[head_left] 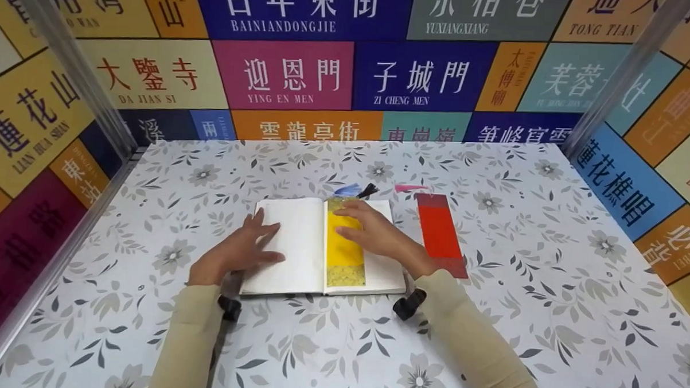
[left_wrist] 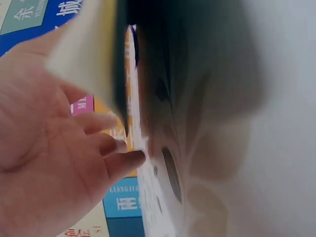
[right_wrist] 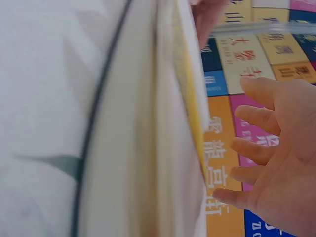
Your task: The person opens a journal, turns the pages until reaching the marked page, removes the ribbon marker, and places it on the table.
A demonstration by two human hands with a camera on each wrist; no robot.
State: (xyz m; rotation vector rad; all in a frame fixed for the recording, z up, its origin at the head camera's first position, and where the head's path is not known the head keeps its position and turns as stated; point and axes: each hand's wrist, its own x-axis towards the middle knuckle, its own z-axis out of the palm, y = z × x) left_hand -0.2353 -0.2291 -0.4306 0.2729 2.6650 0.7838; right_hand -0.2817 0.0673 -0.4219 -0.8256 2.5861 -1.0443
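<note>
An open book [head_left: 294, 238] with blank pages lies on the patterned tabletop. On its right page, beside the spine, is a yellow bookmark [head_left: 345, 274]. My right hand [head_left: 375, 229] is over this bookmark with fingers extended; the right wrist view shows the fingers spread, holding nothing. At the left edge of the book, my left hand [head_left: 242, 248] has its fingers spread over the page. In the left wrist view that hand also grips nothing, though whether it touches the paper is unclear. A red bookmark [head_left: 437, 229] lies right of the book, partly behind my right wrist.
A blue tassel [head_left: 347, 190] and a black tassel [head_left: 369, 190] stick out above the book's top edge. The red bookmark has a pink tassel [head_left: 410, 188]. Panels with large printed characters [head_left: 292, 74] enclose the floral tabletop [head_left: 550, 241] at the back and sides.
</note>
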